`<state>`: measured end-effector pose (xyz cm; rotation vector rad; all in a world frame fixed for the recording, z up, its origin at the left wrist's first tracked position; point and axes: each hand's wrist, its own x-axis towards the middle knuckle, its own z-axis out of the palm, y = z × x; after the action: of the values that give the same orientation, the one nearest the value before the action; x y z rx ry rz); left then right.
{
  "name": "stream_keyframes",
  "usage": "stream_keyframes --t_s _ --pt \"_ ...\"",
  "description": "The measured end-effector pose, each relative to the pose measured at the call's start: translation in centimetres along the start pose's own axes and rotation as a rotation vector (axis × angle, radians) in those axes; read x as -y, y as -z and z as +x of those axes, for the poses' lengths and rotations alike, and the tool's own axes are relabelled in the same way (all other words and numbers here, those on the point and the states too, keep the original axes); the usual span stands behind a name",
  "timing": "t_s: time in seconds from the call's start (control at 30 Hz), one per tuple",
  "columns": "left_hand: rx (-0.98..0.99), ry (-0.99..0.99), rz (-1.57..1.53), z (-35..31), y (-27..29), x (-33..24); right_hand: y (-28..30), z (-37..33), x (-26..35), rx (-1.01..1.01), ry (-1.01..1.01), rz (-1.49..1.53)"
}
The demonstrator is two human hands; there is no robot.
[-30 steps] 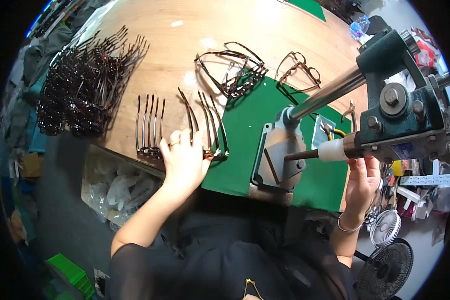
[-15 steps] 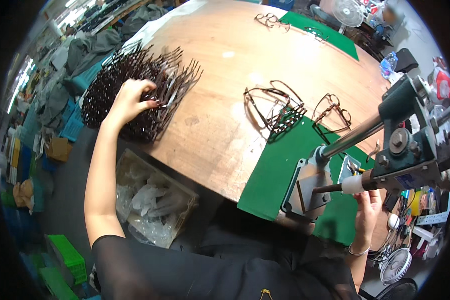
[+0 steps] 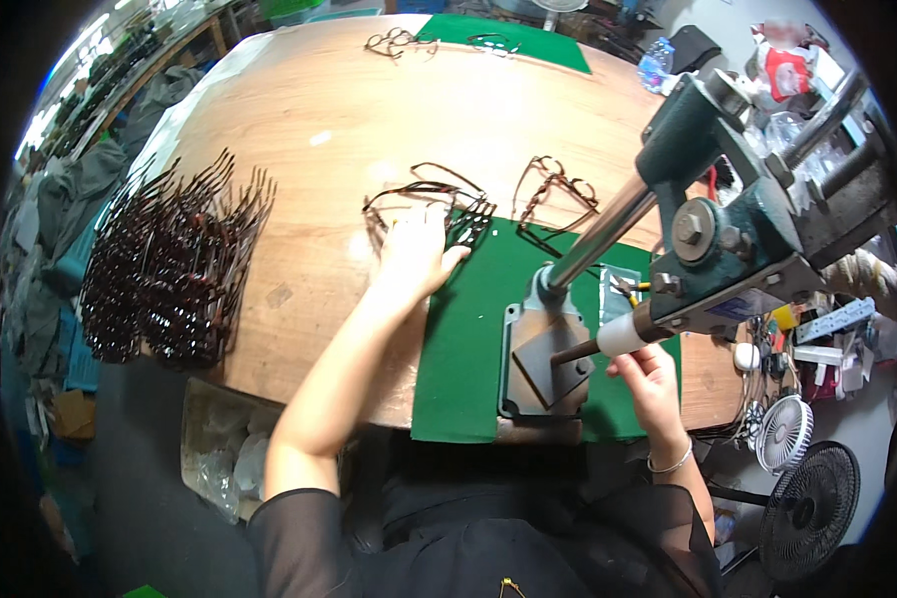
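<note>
My left hand (image 3: 417, 249) reaches over a small stack of dark eyeglass frames (image 3: 476, 217) at the back edge of the green mat (image 3: 458, 369). Its thumb stands apart from the fingers, which lie over the nearest temples. By the white sleeve (image 3: 620, 336) on the bench press (image 3: 703, 229) is my right hand (image 3: 650, 384), its fingers curled into a pinch. What they hold, if anything, is hidden. Under the press's rod sits a diamond-shaped metal plate (image 3: 540, 364). Another tortoiseshell eyeglass frame (image 3: 553, 194) lies right of the stack.
A large heap of dark eyeglass frames (image 3: 169, 274) covers the table's left side. More frames (image 3: 399, 42) lie at the far edge beside a second green mat (image 3: 558, 50). A small plastic bag (image 3: 620, 284) lies behind the press rod. Fans (image 3: 807, 508) stand at the right.
My left hand has left the big heap and moved right to the small stack of eyeglass frames. The view has swung right. My right hand stays by the white sleeve.
</note>
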<state>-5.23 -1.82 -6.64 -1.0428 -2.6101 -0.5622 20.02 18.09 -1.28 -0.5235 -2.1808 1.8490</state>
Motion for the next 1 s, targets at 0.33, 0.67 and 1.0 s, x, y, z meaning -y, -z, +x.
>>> stream_keyframes --t_s 0.33,0.67,1.0 --pt "0.105 0.104 -0.414 -1.6 -0.8 0.1 2.4 -2.3 -3.8 -0.074 -0.139 0.05" --pt "-0.47 0.539 -1.103 -4.6 9.7 -1.8 4.2 -3.9 -4.6 0.026 -0.201 -0.143" --pt "-0.196 0.95 -1.974 -16.4 3.6 -3.7 1.2 -0.3 -7.3 -0.081 0.319 -1.055"
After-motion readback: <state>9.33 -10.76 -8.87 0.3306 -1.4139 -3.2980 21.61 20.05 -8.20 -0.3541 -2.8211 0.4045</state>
